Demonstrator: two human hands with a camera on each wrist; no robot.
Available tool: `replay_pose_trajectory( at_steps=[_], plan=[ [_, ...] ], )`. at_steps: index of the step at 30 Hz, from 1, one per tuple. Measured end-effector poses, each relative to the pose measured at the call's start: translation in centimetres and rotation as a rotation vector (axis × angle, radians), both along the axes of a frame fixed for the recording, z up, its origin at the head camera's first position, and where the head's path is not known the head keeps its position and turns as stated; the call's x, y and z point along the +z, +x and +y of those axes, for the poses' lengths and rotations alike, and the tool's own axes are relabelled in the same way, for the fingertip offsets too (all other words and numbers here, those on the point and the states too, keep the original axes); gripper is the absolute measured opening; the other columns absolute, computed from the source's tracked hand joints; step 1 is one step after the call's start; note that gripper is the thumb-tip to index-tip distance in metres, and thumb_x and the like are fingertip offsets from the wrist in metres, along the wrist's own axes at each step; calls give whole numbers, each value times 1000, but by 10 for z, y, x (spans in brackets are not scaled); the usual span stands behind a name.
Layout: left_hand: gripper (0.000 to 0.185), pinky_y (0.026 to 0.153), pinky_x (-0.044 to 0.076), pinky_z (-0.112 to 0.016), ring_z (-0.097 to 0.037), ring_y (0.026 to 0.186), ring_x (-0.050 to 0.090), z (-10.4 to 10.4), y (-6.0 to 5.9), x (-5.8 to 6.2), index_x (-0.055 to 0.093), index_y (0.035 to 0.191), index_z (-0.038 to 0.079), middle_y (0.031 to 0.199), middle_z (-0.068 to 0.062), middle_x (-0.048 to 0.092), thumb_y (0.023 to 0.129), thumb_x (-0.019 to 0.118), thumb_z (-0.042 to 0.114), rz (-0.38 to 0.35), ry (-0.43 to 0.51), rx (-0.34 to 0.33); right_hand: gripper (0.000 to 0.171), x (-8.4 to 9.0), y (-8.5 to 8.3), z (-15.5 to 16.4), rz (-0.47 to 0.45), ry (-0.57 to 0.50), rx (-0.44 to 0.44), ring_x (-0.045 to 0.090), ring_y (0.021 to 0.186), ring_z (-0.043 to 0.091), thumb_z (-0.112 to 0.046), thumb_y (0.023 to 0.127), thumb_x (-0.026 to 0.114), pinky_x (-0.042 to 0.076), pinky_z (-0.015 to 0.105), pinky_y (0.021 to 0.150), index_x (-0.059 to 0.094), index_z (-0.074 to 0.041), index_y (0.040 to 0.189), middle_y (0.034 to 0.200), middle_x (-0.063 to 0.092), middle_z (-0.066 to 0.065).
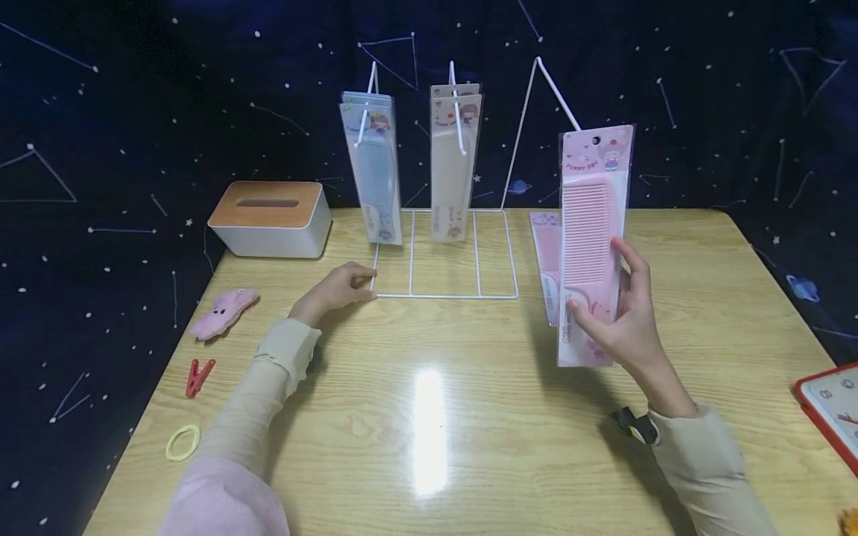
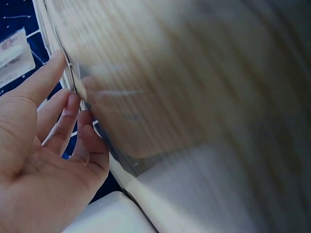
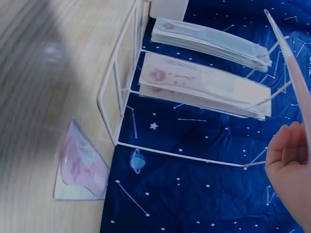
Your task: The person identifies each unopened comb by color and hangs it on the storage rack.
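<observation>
Everything here is placed against the white wire rack, which stands at the back middle of the wooden surface. Far to the rack's left lie a yellow hair tie, a red clothes peg and a pink plush toy, all near the surface's left edge, with a white tissue box with a wooden lid behind them. The left hand rests at the rack's front left corner, fingers relaxed and touching the base wire (the left wrist view shows fingertips against a thin white rod); its grip holds nothing. On the rack's left hook hang blue packaged combs, and on the middle hook beige packaged combs; the right hook carries nothing. Just right of the rack a pink packaged comb lies flat on the surface. Further right, the right hand holds the pink comb pack upright above the surface, thumb and fingers pinching its lower end, its top just below the right hook. A red-framed clock sits at the far right edge.
</observation>
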State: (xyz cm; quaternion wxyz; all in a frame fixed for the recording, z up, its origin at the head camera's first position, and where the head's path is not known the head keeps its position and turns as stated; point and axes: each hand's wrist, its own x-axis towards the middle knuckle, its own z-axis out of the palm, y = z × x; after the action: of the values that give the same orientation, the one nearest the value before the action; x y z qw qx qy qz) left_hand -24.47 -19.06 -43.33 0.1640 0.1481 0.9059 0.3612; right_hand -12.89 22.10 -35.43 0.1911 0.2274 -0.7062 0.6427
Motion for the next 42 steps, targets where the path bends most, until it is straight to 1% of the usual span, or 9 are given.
replay_pose_trajectory(
  at_steps=[4,12,15,21,27,31,36,39,42],
  plan=[
    [56,112,30,-48,-38,129,40,0,1,0,47,136,-3,140,-24,43,88,68,15,-1,-3,-2,89,-4,-6,-2,-8,-19,25,50,113,14,27,68,54,52,15,83,23,-4,145,132,42,5],
    [56,112,29,-48,-38,130,38,-2,-1,0,47,137,-2,141,-24,41,88,68,16,-5,-17,-1,88,-8,-11,-3,-22,-9,-12,49,113,14,27,69,55,51,14,83,23,-5,145,132,40,4],
    [56,112,30,-48,-38,129,39,-2,-1,1,47,137,-2,141,-24,42,88,68,15,-9,-7,3,87,-8,-19,-5,-69,-17,10,50,112,13,26,71,55,52,15,82,23,-7,145,131,40,4],
    [57,112,30,-47,-37,130,39,-2,2,3,47,137,-2,141,-24,41,87,69,15,-19,4,12,82,-6,-62,-8,-168,-4,49,48,114,12,20,79,56,48,13,87,22,-12,146,130,40,1],
    [57,113,29,-48,-37,131,37,-1,2,3,46,138,-1,143,-23,39,88,68,16,-27,-7,21,74,-5,-117,-6,-205,131,11,54,96,8,5,87,61,46,14,79,24,-20,147,115,45,-1],
    [57,113,28,-48,-37,132,36,-1,1,3,46,138,0,144,-23,38,88,68,18,-30,-16,18,75,-2,-143,-3,-271,214,-10,56,95,9,-1,88,63,47,15,83,25,-25,148,114,44,-1],
    [57,113,29,-48,-37,132,37,-1,0,2,46,138,0,144,-22,39,88,68,17,-28,-19,20,69,-1,-162,0,-370,287,-23,50,115,23,-9,90,63,45,30,98,29,-27,148,127,45,11],
    [57,113,28,-47,-37,133,36,-1,-1,1,46,138,0,144,-22,39,88,68,17,-27,-19,20,64,-6,-166,3,-410,341,-31,44,124,32,-15,92,62,42,38,103,32,-25,147,137,43,18],
    [57,113,28,-47,-37,133,36,-2,-1,0,46,138,0,145,-22,38,89,67,17,-31,-24,20,64,-18,-165,7,-435,416,-43,41,125,37,-16,92,62,39,45,102,32,-20,148,140,41,23]
  ],
)
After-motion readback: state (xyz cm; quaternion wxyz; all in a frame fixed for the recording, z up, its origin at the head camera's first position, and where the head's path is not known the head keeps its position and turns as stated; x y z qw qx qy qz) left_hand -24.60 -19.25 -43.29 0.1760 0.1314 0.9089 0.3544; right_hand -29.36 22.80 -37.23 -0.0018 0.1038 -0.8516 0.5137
